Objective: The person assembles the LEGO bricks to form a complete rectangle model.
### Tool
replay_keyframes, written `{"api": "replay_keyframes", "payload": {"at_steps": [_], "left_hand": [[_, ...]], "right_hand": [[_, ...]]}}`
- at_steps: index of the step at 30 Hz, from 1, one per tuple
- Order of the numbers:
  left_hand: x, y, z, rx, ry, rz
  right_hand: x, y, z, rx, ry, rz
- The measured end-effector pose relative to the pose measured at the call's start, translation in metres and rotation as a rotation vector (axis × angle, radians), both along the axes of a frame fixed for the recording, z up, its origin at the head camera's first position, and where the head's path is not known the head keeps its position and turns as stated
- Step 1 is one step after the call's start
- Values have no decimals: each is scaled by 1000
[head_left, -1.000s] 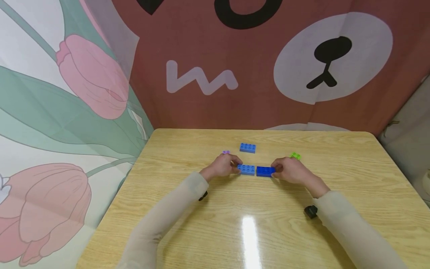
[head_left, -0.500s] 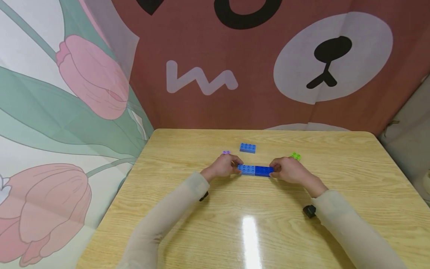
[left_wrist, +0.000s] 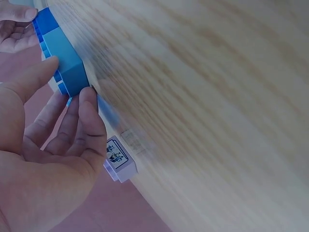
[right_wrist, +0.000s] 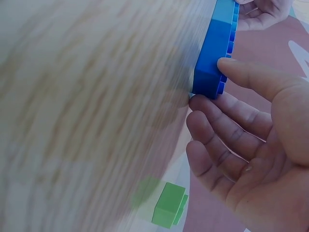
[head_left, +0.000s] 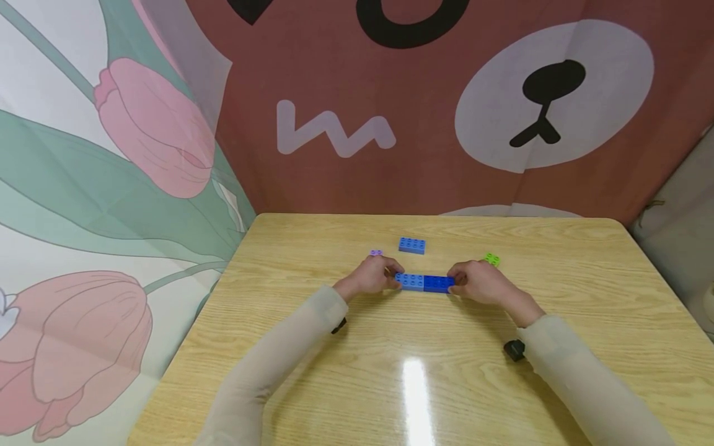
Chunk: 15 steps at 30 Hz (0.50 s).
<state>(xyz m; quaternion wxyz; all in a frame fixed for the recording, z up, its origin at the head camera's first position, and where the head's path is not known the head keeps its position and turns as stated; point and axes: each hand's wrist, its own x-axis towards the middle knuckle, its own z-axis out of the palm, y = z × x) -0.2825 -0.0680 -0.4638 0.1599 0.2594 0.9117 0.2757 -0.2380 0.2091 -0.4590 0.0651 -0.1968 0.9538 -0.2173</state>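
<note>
Your left hand (head_left: 370, 275) pinches the outer end of the light blue brick (head_left: 410, 282), your right hand (head_left: 484, 284) that of the dark blue brick (head_left: 439, 284); their inner ends touch, the end grips apparently serving alignment. Beyond lie a purple brick (head_left: 376, 252), a green brick (head_left: 492, 259) and a third blue brick (head_left: 411, 246). The glossy wood-grain table (head_left: 334, 384) ends before a bear-printed cloth (head_left: 346, 183).

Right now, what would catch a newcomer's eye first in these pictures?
Probably the big cartoon face on the cloth behind the table. Next, the light-blue block and dark-blue block, end to end between the left grip and right grip. Then pink tulips printed at far left.
</note>
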Motion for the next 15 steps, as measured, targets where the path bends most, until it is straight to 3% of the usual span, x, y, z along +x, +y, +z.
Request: {"api": "replay_keyframes", "payload": {"at_steps": [9, 15], "left_hand": [[3, 4, 2, -25, 29, -20], [3, 5, 0, -35, 34, -10]], "right_hand": [[-3, 2, 1, -34, 3, 24], [-9, 3, 6, -69, -35, -4]]}}
